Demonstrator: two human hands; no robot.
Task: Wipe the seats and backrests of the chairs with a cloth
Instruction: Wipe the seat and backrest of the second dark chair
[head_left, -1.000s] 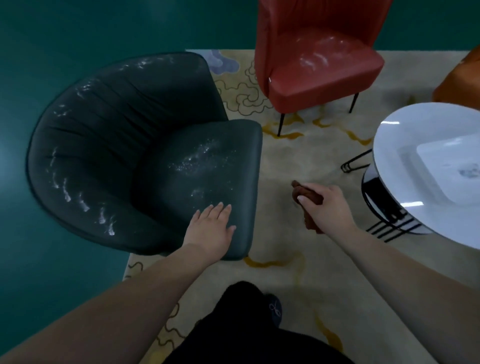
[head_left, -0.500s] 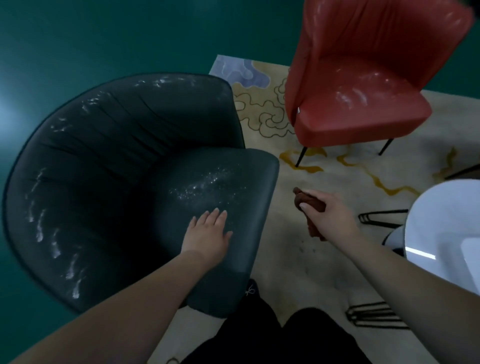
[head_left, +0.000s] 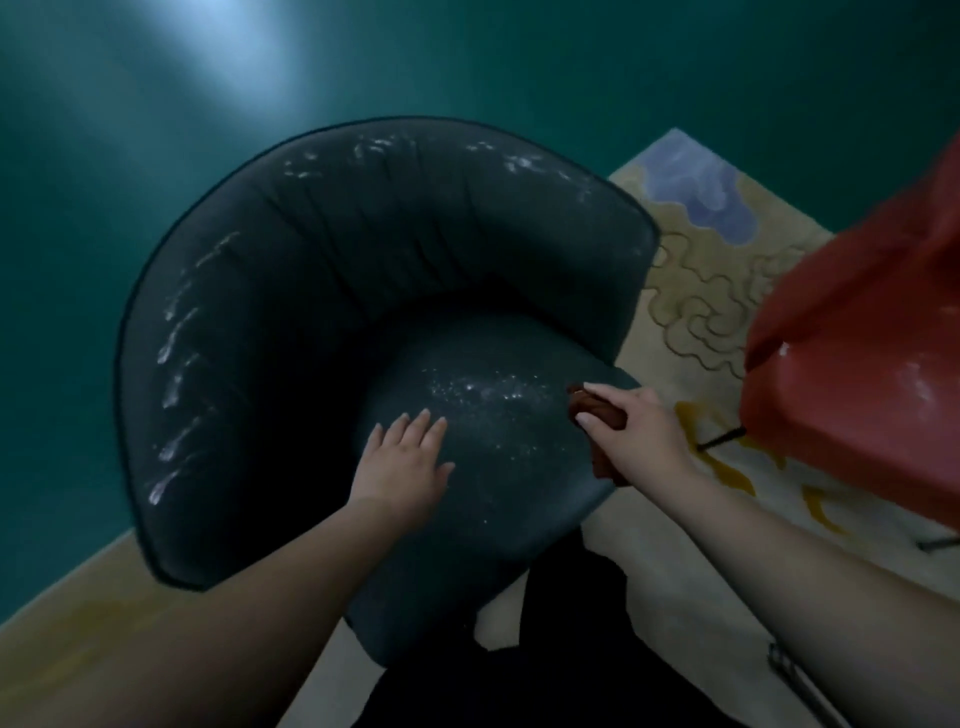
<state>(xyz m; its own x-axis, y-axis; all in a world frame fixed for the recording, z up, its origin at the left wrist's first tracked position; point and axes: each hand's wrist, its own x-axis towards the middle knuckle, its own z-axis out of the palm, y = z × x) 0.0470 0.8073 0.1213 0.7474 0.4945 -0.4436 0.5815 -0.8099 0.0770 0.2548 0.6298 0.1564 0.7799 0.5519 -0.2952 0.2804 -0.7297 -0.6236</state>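
Head view looked down on the dark green chair (head_left: 322, 332), its seat (head_left: 498, 447) speckled with white dust at the middle and its curved backrest (head_left: 363, 218) streaked white along the rim and the left side. The left hand (head_left: 402, 467) lay flat on the seat, fingers straight and together, steadying the chair. The right hand (head_left: 636, 436) gripped a bunched brown cloth (head_left: 597, 410) at the seat's right edge, the cloth touching or just above the upholstery; which one could not be told.

The step in hand looked to be the first pass over this seat. To do it well, the cloth would be better spread flatter under the palm than held as a wad, then drawn across the dusty patch in overlapping strokes toward one edge, so the powder is gathered and not scattered. The left hand would need to shift clear of the dirty area as the strokes arrive. The backrest streaks follow the pleats, so wiping along them should lift more. The red chair (head_left: 857, 374), just beside on the patterned rug (head_left: 696, 270), showed white marks too.
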